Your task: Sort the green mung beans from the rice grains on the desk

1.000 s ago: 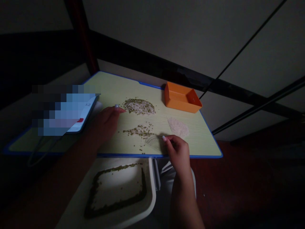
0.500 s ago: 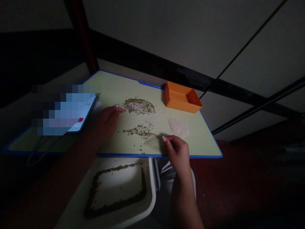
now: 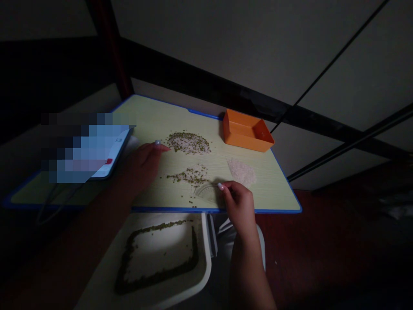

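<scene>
My left hand point(image 3: 145, 161) lies flat on the yellow table point(image 3: 161, 116), its fingertips touching the left edge of a mixed pile of green beans and rice point(image 3: 189, 143). My right hand point(image 3: 238, 204) is curled near the table's front edge, pinching a clear plastic protractor-like piece point(image 3: 208, 191). Just beyond that piece lies a small scatter of green beans point(image 3: 189, 175). A separate heap of white rice point(image 3: 241, 171) lies to the right of it.
An orange tray point(image 3: 247, 131) stands at the table's far right corner. A phone point(image 3: 109, 159) lies at the left. Below the front edge sits a white tray point(image 3: 161, 258) with green beans along its inner walls. The surroundings are dark.
My right hand has shifted slightly left with the clear piece. My left hand stays put.
</scene>
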Demonstrator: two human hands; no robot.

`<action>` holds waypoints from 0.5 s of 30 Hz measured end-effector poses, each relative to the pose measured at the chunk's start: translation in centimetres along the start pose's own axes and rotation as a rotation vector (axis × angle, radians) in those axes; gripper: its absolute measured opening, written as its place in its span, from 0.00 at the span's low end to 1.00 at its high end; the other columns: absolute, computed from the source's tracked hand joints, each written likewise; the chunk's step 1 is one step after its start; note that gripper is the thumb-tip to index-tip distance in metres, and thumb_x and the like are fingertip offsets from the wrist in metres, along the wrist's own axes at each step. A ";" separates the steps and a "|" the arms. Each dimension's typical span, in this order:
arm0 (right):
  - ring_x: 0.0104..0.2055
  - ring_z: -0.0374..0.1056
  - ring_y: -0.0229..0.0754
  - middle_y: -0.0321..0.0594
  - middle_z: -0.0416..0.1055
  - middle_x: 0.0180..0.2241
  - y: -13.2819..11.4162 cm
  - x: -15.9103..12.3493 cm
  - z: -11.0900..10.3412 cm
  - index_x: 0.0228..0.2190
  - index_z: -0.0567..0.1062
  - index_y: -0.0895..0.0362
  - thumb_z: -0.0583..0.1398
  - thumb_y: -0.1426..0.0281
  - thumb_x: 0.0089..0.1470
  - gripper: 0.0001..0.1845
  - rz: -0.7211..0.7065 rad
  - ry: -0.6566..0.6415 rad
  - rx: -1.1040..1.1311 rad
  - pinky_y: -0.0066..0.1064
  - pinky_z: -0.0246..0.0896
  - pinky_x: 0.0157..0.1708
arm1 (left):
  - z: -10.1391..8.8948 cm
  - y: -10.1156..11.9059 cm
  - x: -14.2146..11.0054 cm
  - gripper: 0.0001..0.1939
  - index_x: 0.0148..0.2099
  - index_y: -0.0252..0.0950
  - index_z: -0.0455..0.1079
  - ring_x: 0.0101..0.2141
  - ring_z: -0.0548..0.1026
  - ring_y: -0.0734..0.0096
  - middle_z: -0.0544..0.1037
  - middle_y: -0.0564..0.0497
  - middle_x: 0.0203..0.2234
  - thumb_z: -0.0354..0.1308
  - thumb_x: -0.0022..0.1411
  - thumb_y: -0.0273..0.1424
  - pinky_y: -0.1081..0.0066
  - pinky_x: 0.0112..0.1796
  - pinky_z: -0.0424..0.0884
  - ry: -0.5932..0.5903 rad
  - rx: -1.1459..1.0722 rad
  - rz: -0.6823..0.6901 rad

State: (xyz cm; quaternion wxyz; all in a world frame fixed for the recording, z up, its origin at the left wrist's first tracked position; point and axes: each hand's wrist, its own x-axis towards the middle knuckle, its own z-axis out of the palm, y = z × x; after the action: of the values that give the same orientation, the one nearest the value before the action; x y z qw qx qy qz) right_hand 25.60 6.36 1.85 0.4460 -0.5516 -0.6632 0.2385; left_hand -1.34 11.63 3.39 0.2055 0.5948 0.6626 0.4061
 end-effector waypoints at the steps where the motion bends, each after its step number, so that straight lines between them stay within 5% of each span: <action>1: 0.28 0.70 0.43 0.40 0.79 0.25 0.0 0.0 -0.1 0.28 0.80 0.54 0.61 0.62 0.62 0.14 -0.006 -0.004 0.001 0.31 0.59 0.30 | 0.0 0.0 0.0 0.31 0.50 0.38 0.77 0.59 0.77 0.51 0.82 0.41 0.56 0.38 0.69 0.50 0.48 0.68 0.66 0.001 -0.001 -0.002; 15: 0.28 0.70 0.43 0.40 0.79 0.25 -0.2 -0.3 -0.7 0.27 0.80 0.54 0.61 0.62 0.62 0.14 -0.024 -0.023 -0.016 0.32 0.60 0.31 | 0.1 -0.2 0.2 0.31 0.50 0.38 0.77 0.59 0.77 0.50 0.82 0.40 0.56 0.38 0.68 0.49 0.46 0.69 0.64 -0.002 0.006 -0.004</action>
State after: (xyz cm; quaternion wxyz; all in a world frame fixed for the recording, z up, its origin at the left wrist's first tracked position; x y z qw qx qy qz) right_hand 26.05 5.90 2.28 0.4368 -0.5444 -0.6768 0.2340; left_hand -1.44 11.84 3.25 0.2054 0.5944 0.6649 0.4031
